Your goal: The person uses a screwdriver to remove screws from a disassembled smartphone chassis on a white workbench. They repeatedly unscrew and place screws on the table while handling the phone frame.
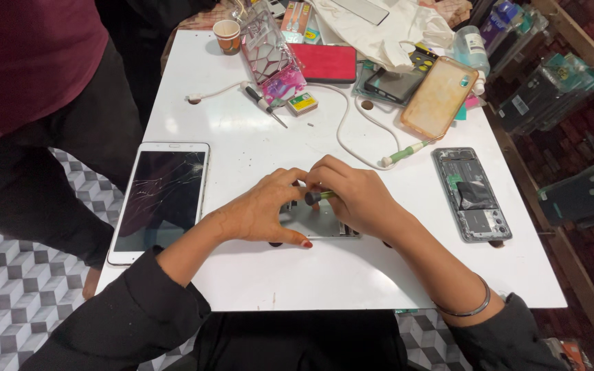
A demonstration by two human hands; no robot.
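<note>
We are unscrewing an opened phone.
Right hand (355, 199) is gripping the screwdriver (316, 197); left hand (269, 209), fingers spread, is bracing the phone chassis (317, 223); next, steady vertical pressure.

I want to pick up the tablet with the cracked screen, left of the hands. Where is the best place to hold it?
Probably hold the tablet by its two long white edges, coming from above near the middle. It lies flat with the cracked glass up, so fingers on the frame stay off the cracks. Its lower end juts past the table edge.
</note>
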